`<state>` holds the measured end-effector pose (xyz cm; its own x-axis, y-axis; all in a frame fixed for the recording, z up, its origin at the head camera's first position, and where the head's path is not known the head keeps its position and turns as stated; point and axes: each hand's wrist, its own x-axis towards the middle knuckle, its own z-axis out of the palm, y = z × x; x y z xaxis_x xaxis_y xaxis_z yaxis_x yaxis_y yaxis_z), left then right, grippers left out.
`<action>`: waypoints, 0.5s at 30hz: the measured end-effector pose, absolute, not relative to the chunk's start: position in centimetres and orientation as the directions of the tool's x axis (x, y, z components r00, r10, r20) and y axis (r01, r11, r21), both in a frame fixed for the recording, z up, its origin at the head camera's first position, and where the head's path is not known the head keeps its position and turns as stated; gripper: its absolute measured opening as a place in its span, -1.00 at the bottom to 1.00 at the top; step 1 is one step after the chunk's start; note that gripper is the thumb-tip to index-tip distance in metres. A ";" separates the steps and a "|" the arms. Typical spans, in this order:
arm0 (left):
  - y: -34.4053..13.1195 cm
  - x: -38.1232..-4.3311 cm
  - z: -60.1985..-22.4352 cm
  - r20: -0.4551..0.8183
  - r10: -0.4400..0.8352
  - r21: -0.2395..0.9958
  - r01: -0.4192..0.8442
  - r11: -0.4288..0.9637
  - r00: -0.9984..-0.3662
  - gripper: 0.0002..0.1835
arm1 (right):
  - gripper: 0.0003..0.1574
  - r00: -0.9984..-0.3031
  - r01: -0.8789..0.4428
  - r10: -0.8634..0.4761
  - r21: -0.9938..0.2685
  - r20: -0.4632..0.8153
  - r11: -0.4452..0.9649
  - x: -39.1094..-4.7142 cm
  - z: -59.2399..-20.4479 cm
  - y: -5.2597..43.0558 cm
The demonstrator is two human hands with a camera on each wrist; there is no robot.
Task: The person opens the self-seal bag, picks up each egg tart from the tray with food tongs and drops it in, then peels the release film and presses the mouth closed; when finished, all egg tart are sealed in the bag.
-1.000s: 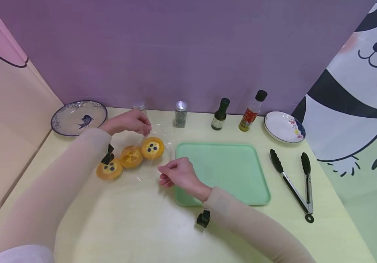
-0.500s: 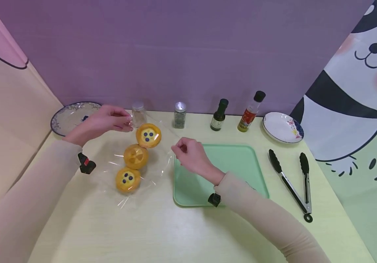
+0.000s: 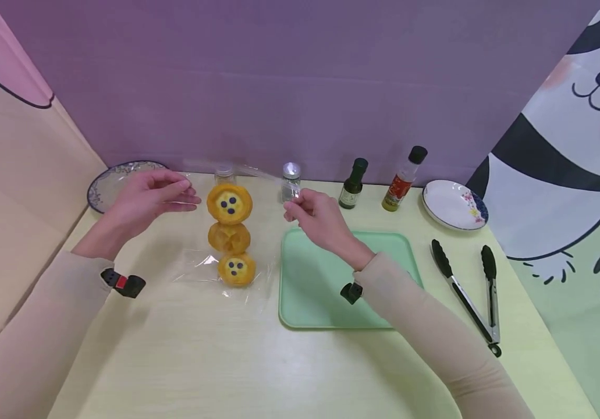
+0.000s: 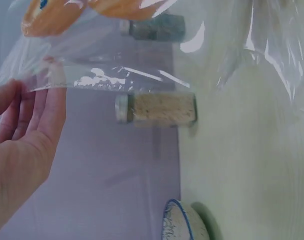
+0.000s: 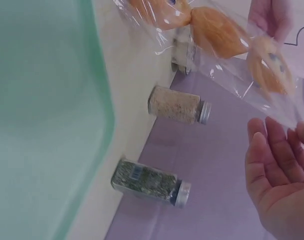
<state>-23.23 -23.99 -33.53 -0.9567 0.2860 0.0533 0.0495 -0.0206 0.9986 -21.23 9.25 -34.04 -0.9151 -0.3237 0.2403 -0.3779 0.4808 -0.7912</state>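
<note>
A clear plastic bag [image 3: 192, 265] hangs upright between my hands, with three round golden buns [image 3: 229, 205] stacked in a column inside it. Dark blue dots mark the top and bottom buns; the middle one is plain. My left hand [image 3: 148, 201] pinches the bag's upper left corner between thumb and fingertips, as the left wrist view shows at the film's edge. On the other side, my right hand [image 3: 325, 221] pinches the upper right corner, raised over the back left part of a green tray [image 3: 331, 285]. The bag's lower end hangs close over the table.
Behind the bag stand two seasoning jars [image 3: 291, 173] with metal lids. Further right are a dark sauce bottle [image 3: 352, 186] and a red-labelled bottle [image 3: 399, 185]. An oval plate [image 3: 102, 195] lies back left, a small dish [image 3: 448, 201] back right. Black-tipped tongs [image 3: 467, 302] lie right of the tray.
Both hands have spread apart and the right hand has risen. The bag has come up from near the table, and its buns have swung from a slanted row into an upright column.
</note>
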 end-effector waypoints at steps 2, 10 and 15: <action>-24.1 -22.6 -33.3 0.091 0.273 0.994 0.069 -0.089 -0.958 -0.76 | -0.81 -0.907 -0.399 -0.331 -0.783 0.261 0.477 -21.4 -33.7 9.2; -24.0 -20.5 -32.6 0.175 0.219 0.979 0.145 -0.145 -0.960 -0.70 | -0.84 -0.888 -0.443 -0.346 -0.771 0.304 0.457 -21.6 -32.2 9.5; -23.6 -19.5 -32.1 0.231 0.169 0.963 0.201 -0.180 -0.958 -0.70 | -0.82 -0.880 -0.461 -0.331 -0.785 0.342 0.414 -21.7 -31.2 9.6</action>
<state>-19.47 -23.60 -32.06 -0.9581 0.1689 0.2315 0.2010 -0.1796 0.9630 -21.71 9.60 -31.23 -0.8796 -0.3310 0.3418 -0.4608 0.4136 -0.7852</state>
